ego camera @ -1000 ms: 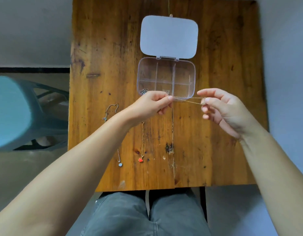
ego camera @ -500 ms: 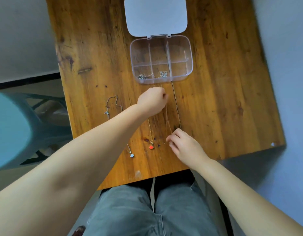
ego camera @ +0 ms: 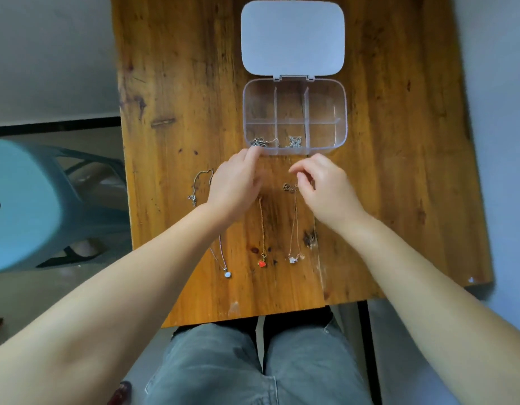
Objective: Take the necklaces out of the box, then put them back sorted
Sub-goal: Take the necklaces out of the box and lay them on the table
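A clear compartment box point(ego camera: 340, 112) lies open on the wooden table point(ego camera: 399, 171), its lid point(ego camera: 292, 36) folded back. Two silver necklaces sit bunched in its near compartments, one on the left point(ego camera: 263, 141) and one in the middle point(ego camera: 295, 140). Three necklaces lie stretched out below it: a silver chain with a pale pendant point(ego camera: 227, 274), a gold chain with a red pendant point(ego camera: 262, 263), and a rose chain with a flower pendant point(ego camera: 293, 258). My left hand point(ego camera: 235, 185) reaches to the box's front left corner, holding nothing. My right hand point(ego camera: 326, 185) hovers with loosely curled fingers at the rose chain's top end.
A pale blue plastic stool point(ego camera: 19, 206) stands left of the table. The table's near edge is just above my knees in grey trousers point(ego camera: 258, 369). Bare wood lies to the right of the box and of my right hand.
The rose chain, held taut between both hands a second ago, now lies straight on the table. My left hand has moved up to the box and my right hand to the chain's top end.
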{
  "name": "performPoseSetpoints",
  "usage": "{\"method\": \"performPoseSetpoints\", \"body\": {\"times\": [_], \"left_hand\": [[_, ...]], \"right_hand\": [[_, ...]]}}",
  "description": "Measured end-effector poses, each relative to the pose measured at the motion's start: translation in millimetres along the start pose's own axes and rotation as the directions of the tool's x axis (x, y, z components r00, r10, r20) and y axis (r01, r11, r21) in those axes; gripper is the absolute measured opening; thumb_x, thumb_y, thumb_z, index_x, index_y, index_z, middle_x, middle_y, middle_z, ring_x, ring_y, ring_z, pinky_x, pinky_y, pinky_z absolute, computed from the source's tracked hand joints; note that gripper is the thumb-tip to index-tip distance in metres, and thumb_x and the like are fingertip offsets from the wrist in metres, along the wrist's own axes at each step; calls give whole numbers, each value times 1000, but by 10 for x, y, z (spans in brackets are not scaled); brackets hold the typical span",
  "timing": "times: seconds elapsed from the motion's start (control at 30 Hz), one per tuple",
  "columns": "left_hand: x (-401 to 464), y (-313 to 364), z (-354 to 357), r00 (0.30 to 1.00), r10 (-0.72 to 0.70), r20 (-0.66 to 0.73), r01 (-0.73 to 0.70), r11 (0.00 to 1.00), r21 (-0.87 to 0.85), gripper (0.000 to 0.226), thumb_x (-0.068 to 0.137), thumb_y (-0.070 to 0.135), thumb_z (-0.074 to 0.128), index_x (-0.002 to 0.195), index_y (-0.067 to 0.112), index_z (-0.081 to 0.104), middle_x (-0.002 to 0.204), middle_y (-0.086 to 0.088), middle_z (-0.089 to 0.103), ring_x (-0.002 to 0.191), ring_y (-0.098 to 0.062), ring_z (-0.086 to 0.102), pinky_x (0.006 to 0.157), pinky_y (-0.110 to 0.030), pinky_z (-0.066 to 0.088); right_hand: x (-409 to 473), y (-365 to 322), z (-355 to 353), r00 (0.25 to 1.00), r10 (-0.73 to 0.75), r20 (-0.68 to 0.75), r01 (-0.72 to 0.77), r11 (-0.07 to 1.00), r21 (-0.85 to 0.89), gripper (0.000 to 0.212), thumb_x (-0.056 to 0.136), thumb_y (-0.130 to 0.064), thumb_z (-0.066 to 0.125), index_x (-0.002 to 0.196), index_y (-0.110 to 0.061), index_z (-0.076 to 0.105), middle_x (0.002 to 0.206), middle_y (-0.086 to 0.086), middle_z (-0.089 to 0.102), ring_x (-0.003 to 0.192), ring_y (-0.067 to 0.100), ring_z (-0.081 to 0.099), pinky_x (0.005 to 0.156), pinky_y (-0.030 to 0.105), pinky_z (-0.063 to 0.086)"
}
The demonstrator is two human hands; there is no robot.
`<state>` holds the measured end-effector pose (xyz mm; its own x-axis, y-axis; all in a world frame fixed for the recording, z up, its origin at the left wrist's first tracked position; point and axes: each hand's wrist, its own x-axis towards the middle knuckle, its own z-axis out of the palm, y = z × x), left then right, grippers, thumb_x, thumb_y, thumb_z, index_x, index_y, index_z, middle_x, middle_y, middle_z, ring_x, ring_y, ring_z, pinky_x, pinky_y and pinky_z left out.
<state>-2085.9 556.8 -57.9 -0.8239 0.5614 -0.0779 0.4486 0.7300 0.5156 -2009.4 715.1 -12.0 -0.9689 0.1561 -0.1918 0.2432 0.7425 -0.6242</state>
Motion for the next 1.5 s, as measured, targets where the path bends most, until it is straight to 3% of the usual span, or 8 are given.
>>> {"method": "performPoseSetpoints", "body": {"times": [0.2,0.4,0.6,0.8,0.93,1.1,1.3,1.5], "left_hand": [[94,-128,-59,992,-120,-28,116,988,-97,48,91,15,53,135,19,36,121,-8,58,104,-28,58,78,-44,53],[182,-104,-23,980,-163,-111,140,972,-189,28,91,13,54,118,15,46,108,-6,64,93,-25,61,71,-35,50],[205,-76,-56,975,-192,-110,172,970,-171,25,91,13,52,116,15,46,104,-6,64,92,-25,61,72,-39,54],[227,85,-191,971,-180,-159,173,983,-60,34,85,10,53,119,9,53,109,-15,53,101,-30,49,78,-40,45],[210,518,-313,996,-56,65,81,869,-487,35,86,13,54,121,12,55,127,-5,53,118,-14,45,96,-24,37],[257,848,-265,952,-38,303,245,686,-685,33,96,33,49,79,9,65,74,5,67,61,1,51,63,-18,41],[395,1018,1,909,-72,411,339,703,-626,36,94,37,49,67,14,53,51,8,53,45,-1,44,51,-8,39],[497,1144,400,873,-113,475,326,859,-395,36,93,36,48,64,15,51,54,5,46,47,-9,42,54,-26,39]], "right_hand": [[1045,-273,105,929,-37,369,153,945,-289,39,94,-8,41,130,-15,54,131,11,55,118,30,53,96,41,44],[1310,-347,265,814,52,578,191,916,-352,19,92,-13,47,105,-14,61,96,6,61,71,15,53,56,26,37],[1377,-365,58,727,-6,686,257,929,-265,20,89,-16,54,106,-15,65,87,0,63,72,10,56,54,22,37],[1046,-366,-339,867,-154,474,200,979,-47,19,91,-13,59,106,-18,69,93,-6,63,83,5,59,71,13,44],[654,-266,-760,944,-159,287,77,958,278,15,91,-18,62,105,-18,66,90,-9,70,75,3,67,68,10,53],[147,219,-1109,996,86,1,-76,879,471,5,90,-25,62,94,-24,65,92,-7,74,75,7,70,58,13,50],[-583,864,-732,773,625,111,-444,408,798,10,89,-17,64,81,-22,68,83,-3,73,75,9,66,51,17,48],[-1071,905,-236,503,729,464,-489,-202,848,8,86,-18,69,88,-11,71,62,-1,67,55,7,63,52,19,52]]}}
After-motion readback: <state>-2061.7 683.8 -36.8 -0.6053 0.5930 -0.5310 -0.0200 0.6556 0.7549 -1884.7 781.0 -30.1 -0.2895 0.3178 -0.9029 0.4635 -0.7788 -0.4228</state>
